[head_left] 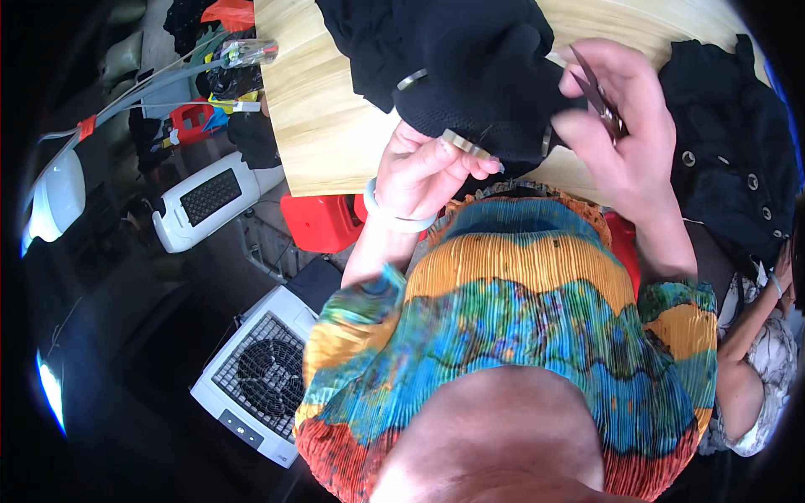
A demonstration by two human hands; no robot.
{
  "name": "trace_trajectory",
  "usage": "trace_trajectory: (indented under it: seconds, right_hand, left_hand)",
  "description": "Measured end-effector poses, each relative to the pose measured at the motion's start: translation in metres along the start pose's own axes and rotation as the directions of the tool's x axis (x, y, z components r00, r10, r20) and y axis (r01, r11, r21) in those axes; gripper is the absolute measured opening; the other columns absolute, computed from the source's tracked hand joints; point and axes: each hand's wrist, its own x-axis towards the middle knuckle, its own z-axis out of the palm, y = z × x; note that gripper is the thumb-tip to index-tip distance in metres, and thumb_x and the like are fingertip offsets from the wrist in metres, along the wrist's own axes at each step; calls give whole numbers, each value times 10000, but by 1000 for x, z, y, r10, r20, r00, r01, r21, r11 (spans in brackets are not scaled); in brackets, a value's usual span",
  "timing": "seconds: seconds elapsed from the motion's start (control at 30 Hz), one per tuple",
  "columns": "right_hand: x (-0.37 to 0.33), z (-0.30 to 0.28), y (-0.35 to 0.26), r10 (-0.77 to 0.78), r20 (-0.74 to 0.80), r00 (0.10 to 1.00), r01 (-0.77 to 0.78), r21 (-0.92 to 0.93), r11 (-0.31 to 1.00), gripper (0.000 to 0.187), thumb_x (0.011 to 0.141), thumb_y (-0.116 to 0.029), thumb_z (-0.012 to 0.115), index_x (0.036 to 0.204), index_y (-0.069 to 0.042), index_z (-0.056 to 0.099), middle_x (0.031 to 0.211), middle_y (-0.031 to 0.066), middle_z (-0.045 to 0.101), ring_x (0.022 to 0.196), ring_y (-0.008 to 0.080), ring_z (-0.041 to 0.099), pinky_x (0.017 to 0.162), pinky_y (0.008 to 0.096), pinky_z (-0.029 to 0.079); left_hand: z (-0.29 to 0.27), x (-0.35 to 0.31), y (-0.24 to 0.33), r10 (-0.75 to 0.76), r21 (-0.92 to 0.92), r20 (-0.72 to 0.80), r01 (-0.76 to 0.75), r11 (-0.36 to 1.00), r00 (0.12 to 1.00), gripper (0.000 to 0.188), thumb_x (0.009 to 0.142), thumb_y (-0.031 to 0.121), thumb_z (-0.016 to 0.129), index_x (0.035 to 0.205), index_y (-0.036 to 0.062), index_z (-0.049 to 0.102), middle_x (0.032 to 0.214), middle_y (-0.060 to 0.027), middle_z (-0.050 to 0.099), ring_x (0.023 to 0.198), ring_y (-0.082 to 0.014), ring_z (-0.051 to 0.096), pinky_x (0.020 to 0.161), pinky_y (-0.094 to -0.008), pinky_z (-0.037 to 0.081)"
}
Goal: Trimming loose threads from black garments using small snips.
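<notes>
My left hand [419, 172] pinches the edge of a black knit garment [478, 75] at a round gold-toned button [464, 144], thumb on top. Two more metallic buttons show on the same cloth, one farther up at the left and one at its right edge near my right hand. In my right hand [629, 126] is a pair of small dark scissors [599, 96], blades pointing up and to the left, away from the button in my left hand. The right fingertips are somewhat blurred beside the cloth.
The garment lies partly on a light wood-grain table [314, 126]. Another black garment with metallic buttons [717, 159] lies at the right, near another person's arm [755, 323]. A red stool [323, 222], a white machine [210, 201] and a white fan unit [256, 377] stand at the left.
</notes>
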Motion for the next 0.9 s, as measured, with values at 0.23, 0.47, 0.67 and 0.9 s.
trace_trajectory:
  seconds: [0.23,0.47,0.67,0.9]
  right_hand:
    - [-27,0,-6,103,238,966,-127,84,988,338,804,-243,498,986,31,420,748,37,456,585,59,371,522,186,307]
    - [-27,13,-4,188,190,963,-220,163,962,170,758,-83,571,878,7,489,674,41,503,549,72,484,473,187,377]
    - [-27,13,0,171,244,955,-217,174,961,193,798,-65,507,948,30,432,717,34,527,565,37,424,512,165,335]
    - [-24,16,-2,162,202,966,-200,186,962,177,774,-52,538,914,27,462,711,50,543,568,54,478,498,175,377]
  left_hand:
    - [6,4,1,80,76,-65,-75,994,995,155,785,70,508,905,-23,538,797,-194,579,754,-280,587,676,-363,480]
    - [9,2,-1,105,215,-89,-84,973,990,173,764,99,549,886,-22,536,799,-168,580,719,-248,574,647,-335,467]
    - [7,0,-3,107,290,-44,-90,953,993,159,749,83,562,870,-18,542,796,-162,576,704,-242,570,656,-342,464]
    - [7,0,-1,123,303,-39,-105,947,992,147,749,73,554,864,-18,543,801,-153,574,706,-237,566,667,-354,460]
